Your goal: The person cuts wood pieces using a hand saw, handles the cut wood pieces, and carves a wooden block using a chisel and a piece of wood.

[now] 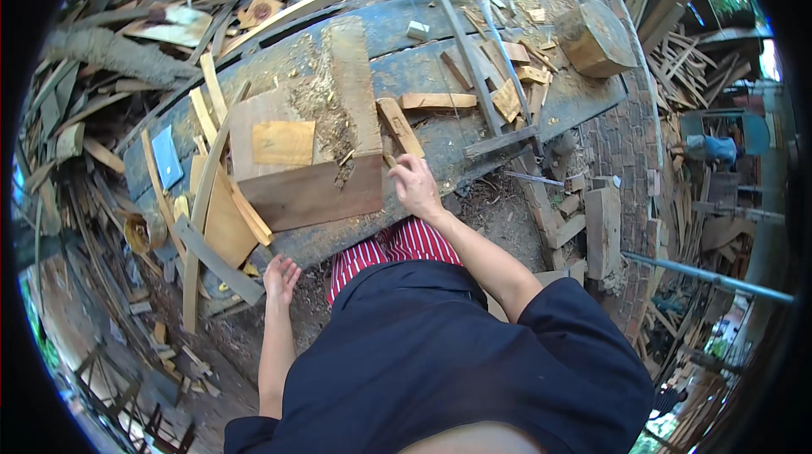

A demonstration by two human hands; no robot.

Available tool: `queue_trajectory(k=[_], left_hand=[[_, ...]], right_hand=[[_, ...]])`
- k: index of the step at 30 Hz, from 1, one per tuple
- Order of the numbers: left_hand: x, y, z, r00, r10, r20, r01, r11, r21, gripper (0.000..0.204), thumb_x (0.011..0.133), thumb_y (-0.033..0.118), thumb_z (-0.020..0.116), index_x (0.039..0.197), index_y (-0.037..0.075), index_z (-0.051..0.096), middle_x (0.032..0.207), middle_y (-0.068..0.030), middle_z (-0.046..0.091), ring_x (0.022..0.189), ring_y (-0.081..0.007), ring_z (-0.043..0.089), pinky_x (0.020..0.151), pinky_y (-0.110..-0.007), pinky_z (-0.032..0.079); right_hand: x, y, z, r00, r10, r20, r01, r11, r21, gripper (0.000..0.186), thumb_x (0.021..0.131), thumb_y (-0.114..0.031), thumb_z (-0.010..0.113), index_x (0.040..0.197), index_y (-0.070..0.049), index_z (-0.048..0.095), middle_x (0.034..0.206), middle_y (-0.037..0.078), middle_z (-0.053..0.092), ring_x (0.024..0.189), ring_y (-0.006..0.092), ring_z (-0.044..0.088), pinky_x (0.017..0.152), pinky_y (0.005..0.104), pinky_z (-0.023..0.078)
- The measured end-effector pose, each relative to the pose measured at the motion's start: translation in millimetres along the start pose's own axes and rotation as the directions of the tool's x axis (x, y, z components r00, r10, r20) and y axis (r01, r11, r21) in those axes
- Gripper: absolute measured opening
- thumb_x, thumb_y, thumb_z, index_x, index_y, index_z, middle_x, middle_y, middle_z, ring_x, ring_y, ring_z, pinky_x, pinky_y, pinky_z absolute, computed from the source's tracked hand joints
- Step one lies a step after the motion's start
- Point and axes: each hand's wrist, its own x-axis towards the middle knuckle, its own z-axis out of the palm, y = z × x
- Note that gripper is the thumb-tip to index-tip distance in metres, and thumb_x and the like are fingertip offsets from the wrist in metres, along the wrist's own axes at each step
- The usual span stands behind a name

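Note:
My left hand (pixel 281 278) hangs by the bench's near edge, palm up with fingers apart, holding nothing. It is closest to the end of a grey-brown wooden strip (pixel 222 264). Over the same edge, farther right, is my right hand (pixel 415 187). Its fingers are loosely bent, with no object visible in them. Just beyond its fingertips lies a short wooden block (pixel 399 127). Between and beyond the hands stands a large reddish wooden block (pixel 315 193), with a flat yellowish wood piece (pixel 283 143) and wood chips (pixel 331 111) on top.
Long curved strips (pixel 203 209) lean over the left end of the worn blue bench (pixel 558 111). An H-shaped wooden frame (pixel 469 60), offcuts and a thick wood chunk (pixel 595 39) sit to the right. Scrap wood (pixel 110 56) is heaped around; a brick ledge (pixel 622 128) runs along the right.

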Motion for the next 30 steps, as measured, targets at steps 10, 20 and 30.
queue_trajectory(k=[10,20,30], left_hand=[[-55.5,-2.1,40.1,0.989,0.137,-0.053,-0.133,0.988,0.079,0.037,0.095,0.026,0.049,0.128,0.008,0.045,0.104,-0.0096,0.057,0.088,-0.0221,0.057,0.082,-0.040,0.052],[-125.6,-43.9,155.5,0.990,0.078,-0.114,-0.052,0.975,0.218,0.039,0.095,0.024,0.048,0.129,0.006,0.044,0.104,-0.0106,0.058,0.089,-0.0224,0.060,0.082,-0.039,0.053],[-136.5,-63.2,229.7,0.993,0.117,0.007,-0.108,0.886,0.450,0.035,0.097,0.021,0.047,0.128,0.007,0.046,0.102,-0.0077,0.060,0.085,-0.0173,0.062,0.074,-0.030,0.054]], right_hand=[[38.2,88.7,41.7,0.837,0.523,0.161,-0.494,0.849,-0.188,0.067,0.077,-0.033,0.068,0.131,-0.007,0.037,0.121,0.014,0.045,0.112,0.0347,0.048,0.091,0.0448,0.045],[50.8,123.4,-21.0,0.965,0.260,0.018,-0.260,0.965,-0.030,0.056,0.078,-0.022,0.064,0.126,-0.003,0.043,0.111,0.013,0.047,0.108,0.0312,0.047,0.091,0.0448,0.043],[52.0,267.0,-87.8,0.851,0.436,-0.293,-0.489,0.861,-0.139,0.064,0.078,-0.026,0.067,0.131,-0.002,0.039,0.121,0.017,0.045,0.117,0.0331,0.043,0.096,0.0451,0.038]])
